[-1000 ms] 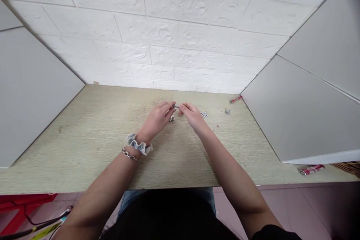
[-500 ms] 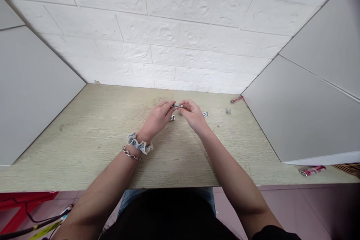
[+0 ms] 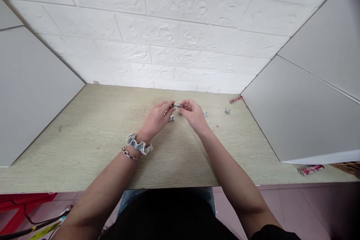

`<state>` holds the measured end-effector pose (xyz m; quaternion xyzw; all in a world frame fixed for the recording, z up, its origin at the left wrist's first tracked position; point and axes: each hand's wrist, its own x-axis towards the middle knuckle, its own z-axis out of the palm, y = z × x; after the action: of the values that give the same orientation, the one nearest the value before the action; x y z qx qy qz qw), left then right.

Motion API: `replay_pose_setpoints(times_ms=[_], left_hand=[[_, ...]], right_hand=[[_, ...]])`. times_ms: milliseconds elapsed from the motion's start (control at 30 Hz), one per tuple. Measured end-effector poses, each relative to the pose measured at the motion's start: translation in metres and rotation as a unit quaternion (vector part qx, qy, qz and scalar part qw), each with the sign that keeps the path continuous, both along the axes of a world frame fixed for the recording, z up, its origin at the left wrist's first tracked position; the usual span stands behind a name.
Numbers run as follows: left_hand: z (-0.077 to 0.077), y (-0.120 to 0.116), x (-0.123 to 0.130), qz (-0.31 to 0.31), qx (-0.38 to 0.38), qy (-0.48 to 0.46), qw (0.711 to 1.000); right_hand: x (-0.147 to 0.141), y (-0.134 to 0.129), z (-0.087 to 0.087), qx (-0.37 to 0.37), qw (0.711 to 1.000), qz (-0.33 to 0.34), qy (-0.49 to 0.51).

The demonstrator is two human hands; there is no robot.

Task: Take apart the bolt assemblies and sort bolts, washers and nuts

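Note:
Between my two hands, just above the table, is a small silver bolt (image 3: 177,105) lying about level. My left hand (image 3: 161,115) pinches its left end with thumb and fingertips. The fingertips of my right hand (image 3: 192,114) close on the right end. Under the left fingers lie some small shiny metal pieces (image 3: 171,118), perhaps nuts, partly covered by the hand. Another cluster of small silver pieces (image 3: 206,114) sits just right of my right hand. Fingers hide both ends of the bolt.
A few thin metal parts (image 3: 227,111) lie farther right. One red tube-like packet (image 3: 235,99) rests by the right panel (image 3: 317,108), another red packet (image 3: 311,170) near the front edge. The white brick-patterned wall (image 3: 165,52) closes the back; a grey panel (image 3: 36,93) stands left.
The hands and bolt stay nearly in place, with only a slight shift of the fingers. The whole view has drifted a little.

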<state>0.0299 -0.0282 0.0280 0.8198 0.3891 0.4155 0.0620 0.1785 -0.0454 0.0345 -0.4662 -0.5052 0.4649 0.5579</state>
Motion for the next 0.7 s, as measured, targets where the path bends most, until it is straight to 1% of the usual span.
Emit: replay_pose_setpoints(times_ms=[133,233,300,367,433,467,500,533,600,667,700], left_hand=[[0.001,0.0,-0.001,-0.005,0.009,-0.008,1.0],[0.002,0.0,-0.001,-0.006,0.018,-0.014,1.0],[0.002,0.0,-0.001,-0.007,0.021,-0.016,1.0],[0.001,0.0,-0.001,-0.007,0.018,-0.018,1.0],[0.001,0.0,-0.002,-0.004,0.01,-0.018,1.0],[0.001,0.0,-0.002,-0.001,0.008,-0.018,1.0],[0.002,0.001,-0.003,0.003,0.007,-0.018,1.0],[0.002,0.001,-0.003,0.006,0.008,-0.019,1.0],[0.003,0.001,-0.004,0.011,0.014,-0.023,1.0],[0.003,0.001,-0.005,0.011,0.017,-0.025,0.999],[0.003,0.001,-0.005,0.011,0.017,-0.025,0.999]], right_hand=[[0.004,0.002,0.002,-0.013,1.0,-0.005,0.016],[0.015,0.007,0.003,0.007,0.999,-0.039,0.004],[0.029,0.011,0.004,0.032,0.996,-0.083,-0.021],[0.051,0.014,0.002,0.036,0.992,-0.109,-0.057],[0.076,0.014,-0.002,0.003,0.987,-0.098,-0.128],[0.09,0.014,-0.005,-0.013,0.981,-0.103,-0.165],[0.102,0.013,-0.008,-0.03,0.971,-0.118,-0.208],[0.114,0.011,-0.011,-0.051,0.952,-0.135,-0.27],[0.131,0.008,-0.017,-0.096,0.899,-0.144,-0.402],[0.14,0.005,-0.022,-0.122,0.865,-0.117,-0.472],[0.141,0.004,-0.024,-0.129,0.856,-0.1,-0.49]])
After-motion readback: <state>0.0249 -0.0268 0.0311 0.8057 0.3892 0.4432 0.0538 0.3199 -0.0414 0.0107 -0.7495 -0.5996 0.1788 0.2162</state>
